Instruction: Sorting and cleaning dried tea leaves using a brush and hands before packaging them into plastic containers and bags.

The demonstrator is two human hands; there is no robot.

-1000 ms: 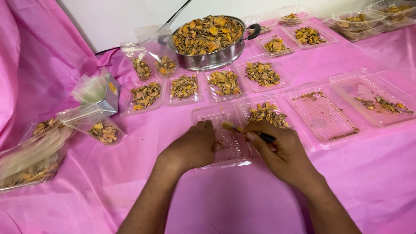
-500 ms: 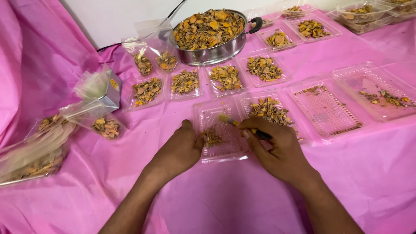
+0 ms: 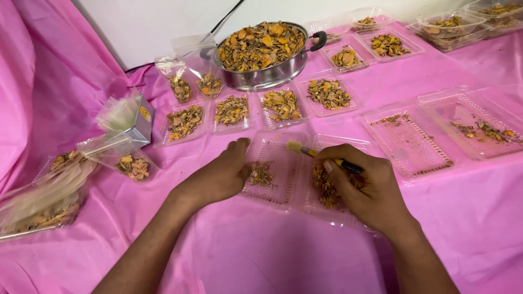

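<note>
A clear hinged plastic tray (image 3: 283, 166) is laid open on the pink-covered bench (image 3: 272, 256), near its front edge. The tray's left rim is pressed down by the left hand (image 3: 220, 177), its grip loosely curled with nothing pinched. A small brush (image 3: 318, 155) is pinched in the right hand (image 3: 368, 188), grip pressed together on the handle, bristles over the tray's left half. Small heaps of dried orange-brown pieces (image 3: 261, 174) are seen in both halves. Behind, a steel pan (image 3: 267, 73) heaped with the same pieces is ringed by filled trays (image 3: 280, 106).
</note>
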